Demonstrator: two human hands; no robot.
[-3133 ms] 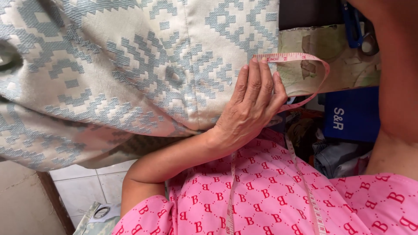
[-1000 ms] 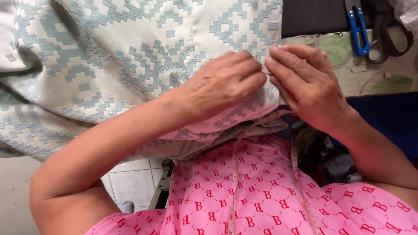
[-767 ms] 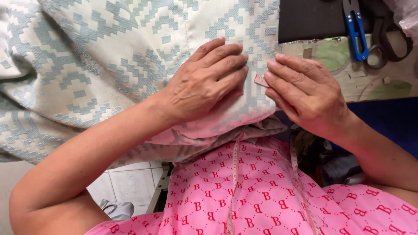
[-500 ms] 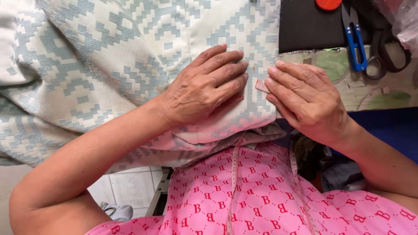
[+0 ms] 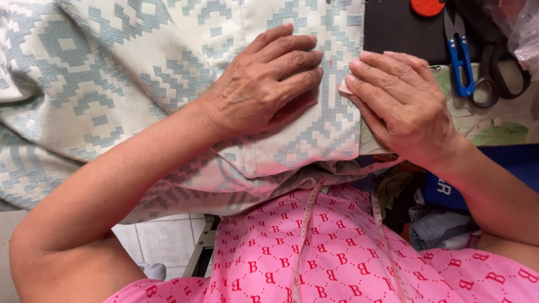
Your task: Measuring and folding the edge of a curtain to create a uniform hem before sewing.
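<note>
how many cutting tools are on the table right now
2. Blue thread snips lie at the top right beside the right hand. Black-handled scissors lie just right of the snips. More may be hidden under the patterned fabric.

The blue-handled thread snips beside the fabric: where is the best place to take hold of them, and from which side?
Probably grip the blue-handled thread snips by their blue plastic handles, coming from the near side. They lie flat on the work surface, handles toward the person; the upper end lies on the dark object. The black scissors crowd the right.

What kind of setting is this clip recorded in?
Likely a sewing or tailoring workspace: patterned fabric spread under both hands, a measuring tape hanging round the person's neck, and blue thread snips beside dark scissors on the table.
</note>
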